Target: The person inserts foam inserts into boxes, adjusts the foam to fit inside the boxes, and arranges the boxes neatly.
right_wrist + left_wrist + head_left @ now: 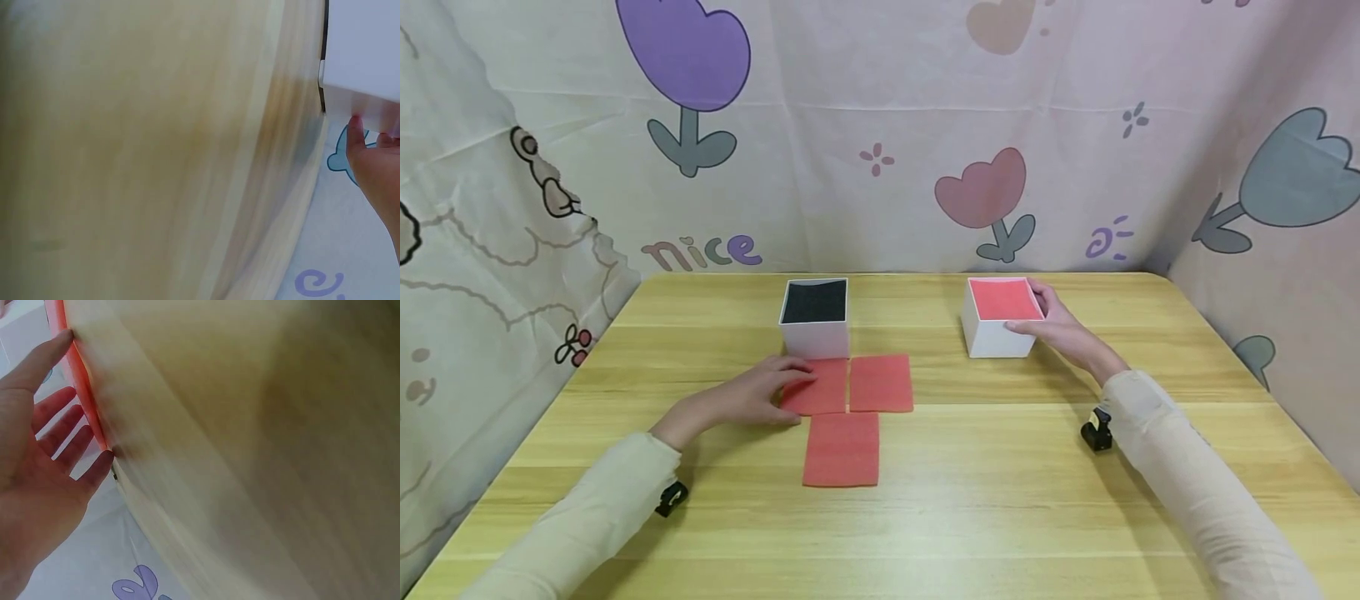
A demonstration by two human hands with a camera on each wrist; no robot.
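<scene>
Three flat red squares lie on the table: one at upper left point(829, 393), one beside it point(882, 383) and one below point(841, 450). My left hand point(752, 396) rests on the upper-left square, fingers over its left part and thumb by its lower left corner. In the left wrist view the fingers of the left hand point(50, 444) are spread, tips at the red edge point(84, 384). My right hand point(1067, 332) grips the right side of a white box point(1000, 337) with red material inside; the right wrist view shows the hand point(375, 169) against the box point(365, 50).
A second white box point(816, 340), holding black material, stands just behind the upper-left square. The wooden table point(970, 500) reaches back to a patterned curtain point(865, 208), which also hangs at both sides.
</scene>
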